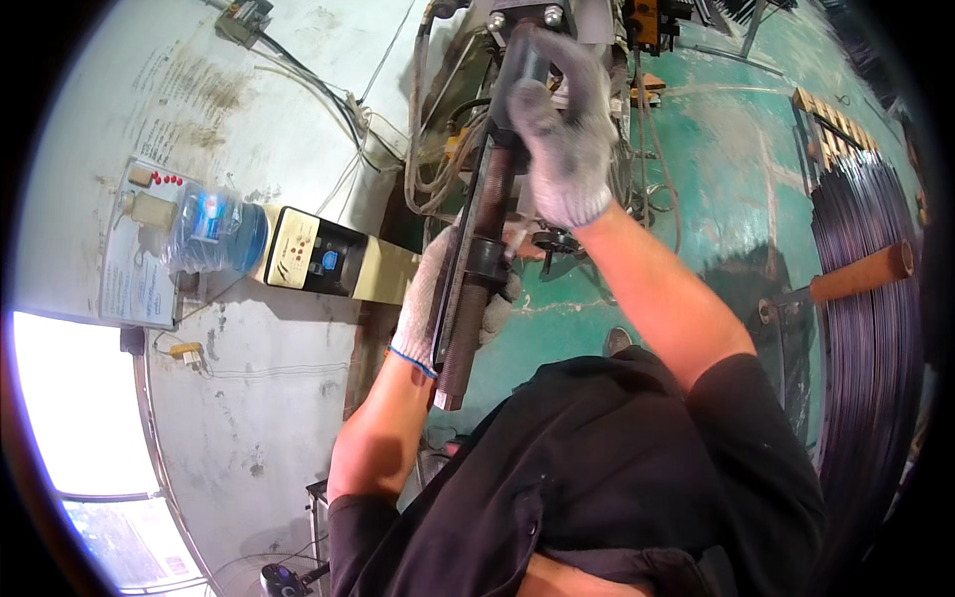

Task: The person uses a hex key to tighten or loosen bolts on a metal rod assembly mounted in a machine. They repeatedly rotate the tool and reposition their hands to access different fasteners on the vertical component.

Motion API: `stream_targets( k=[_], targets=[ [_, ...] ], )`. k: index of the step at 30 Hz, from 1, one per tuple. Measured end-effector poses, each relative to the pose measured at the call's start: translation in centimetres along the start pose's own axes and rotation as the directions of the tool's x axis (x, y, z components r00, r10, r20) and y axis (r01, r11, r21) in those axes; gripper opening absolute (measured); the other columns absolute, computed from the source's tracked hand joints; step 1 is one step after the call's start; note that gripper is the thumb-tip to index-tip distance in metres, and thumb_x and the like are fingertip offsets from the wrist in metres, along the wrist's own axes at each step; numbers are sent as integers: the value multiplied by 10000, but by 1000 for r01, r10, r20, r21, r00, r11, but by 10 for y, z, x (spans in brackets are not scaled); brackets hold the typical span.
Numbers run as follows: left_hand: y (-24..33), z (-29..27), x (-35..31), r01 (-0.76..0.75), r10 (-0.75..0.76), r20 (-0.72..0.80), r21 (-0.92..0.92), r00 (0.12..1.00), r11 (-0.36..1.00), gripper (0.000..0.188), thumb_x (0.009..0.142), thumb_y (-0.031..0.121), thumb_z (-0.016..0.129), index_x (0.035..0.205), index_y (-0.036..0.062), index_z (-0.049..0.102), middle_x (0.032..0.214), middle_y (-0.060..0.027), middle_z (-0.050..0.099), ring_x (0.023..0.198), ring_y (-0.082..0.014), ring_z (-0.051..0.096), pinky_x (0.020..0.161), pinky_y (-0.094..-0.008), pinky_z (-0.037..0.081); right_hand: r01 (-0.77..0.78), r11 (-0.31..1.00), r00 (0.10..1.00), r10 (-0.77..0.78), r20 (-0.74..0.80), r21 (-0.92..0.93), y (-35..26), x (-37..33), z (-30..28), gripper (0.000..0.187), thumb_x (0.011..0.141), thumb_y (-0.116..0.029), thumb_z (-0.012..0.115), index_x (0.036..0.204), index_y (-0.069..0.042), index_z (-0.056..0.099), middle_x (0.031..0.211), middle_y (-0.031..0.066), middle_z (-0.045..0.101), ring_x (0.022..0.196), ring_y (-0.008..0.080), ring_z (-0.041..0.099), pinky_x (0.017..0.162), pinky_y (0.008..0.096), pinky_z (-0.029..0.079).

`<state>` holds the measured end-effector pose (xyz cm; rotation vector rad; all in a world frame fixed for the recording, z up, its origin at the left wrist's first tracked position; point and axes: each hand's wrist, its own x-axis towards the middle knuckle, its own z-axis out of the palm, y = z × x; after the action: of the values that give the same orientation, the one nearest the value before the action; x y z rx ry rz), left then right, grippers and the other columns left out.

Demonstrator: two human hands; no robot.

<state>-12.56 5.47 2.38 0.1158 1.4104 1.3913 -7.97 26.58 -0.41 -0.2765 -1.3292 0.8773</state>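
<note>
A long threaded metal rod (461, 343) runs slantwise toward me from the machine's dark end plate (532, 12), with a black round collar (486, 262) partway along it. My left hand (430, 294), in a whitish knit glove, wraps round the rod from below near the collar; its fingertips show on the far side. A narrow dark bar lies along the rod's left side. Farther up, my gloved right hand (572, 139) is at the smooth grey cylinder (521, 75), thumb and fingers spread apart and slightly blurred. Its fingertips lie against the cylinder; the glove is smudged grey.
A small black handwheel (555, 242) sits right of the rod. Hoses (423, 149) hang by the wall at left, above a cream water dispenser (323, 254) with a blue bottle (224, 231). At right, a brown-handled tool (860, 274) stands before stacked long metal rods (865, 358).
</note>
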Motion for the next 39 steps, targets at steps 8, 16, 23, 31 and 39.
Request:
stream_targets(
  k=[8, 16, 23, 31, 39],
  targets=[
    [-11, -7, 13, -75, 83, 68, -120, 994, 990, 734, 1141, 685, 426, 1237, 1, 674, 834, -197, 743, 468, -237, 646, 334, -335, 458, 362, 932, 794, -289, 535, -33, -17, 13, -7, 201, 952, -59, 757, 1150, -53, 790, 1126, 105, 770, 1241, 359, 702, 1153, 489, 523],
    [-11, -1, 8, -83, 94, 57, -167, 994, 982, 682, 1157, 670, 449, 1334, 40, 644, 888, -237, 749, 482, -276, 655, 351, -351, 479, -82, 961, 960, 147, 237, -264, -23, -34, -39, 357, 936, -136, 775, 1274, -27, 742, 1307, 159, 737, 1291, 350, 662, 1168, 500, 520],
    [-2, 2, 2, -160, 161, 2, 56, 987, 985, 481, 1164, 494, 563, 1396, 76, 611, 851, -174, 761, 531, -258, 722, 360, -336, 525, -832, 520, 471, 846, 249, -194, -56, -42, -60, 631, 928, -494, 878, 1236, 36, 729, 1034, 98, 731, 933, 205, 752, 902, 394, 628],
    [7, 12, -5, -146, 146, 20, 27, 989, 989, 423, 1194, 420, 535, 1341, 44, 663, 913, -157, 774, 637, -212, 725, 490, -304, 554, -381, 755, 641, 631, 436, -533, -68, -33, -58, 421, 891, -366, 765, 1031, 31, 745, 1098, 272, 784, 1089, 417, 786, 986, 506, 606],
    [-13, -21, 27, -239, 243, 42, -89, 969, 967, 381, 1186, 398, 571, 1334, 68, 691, 947, -125, 771, 629, -216, 717, 473, -323, 553, -296, 749, 513, 648, 563, -593, -64, -6, -53, 425, 881, -334, 769, 1060, 52, 757, 1042, 326, 787, 1054, 473, 776, 957, 516, 608]
  ],
)
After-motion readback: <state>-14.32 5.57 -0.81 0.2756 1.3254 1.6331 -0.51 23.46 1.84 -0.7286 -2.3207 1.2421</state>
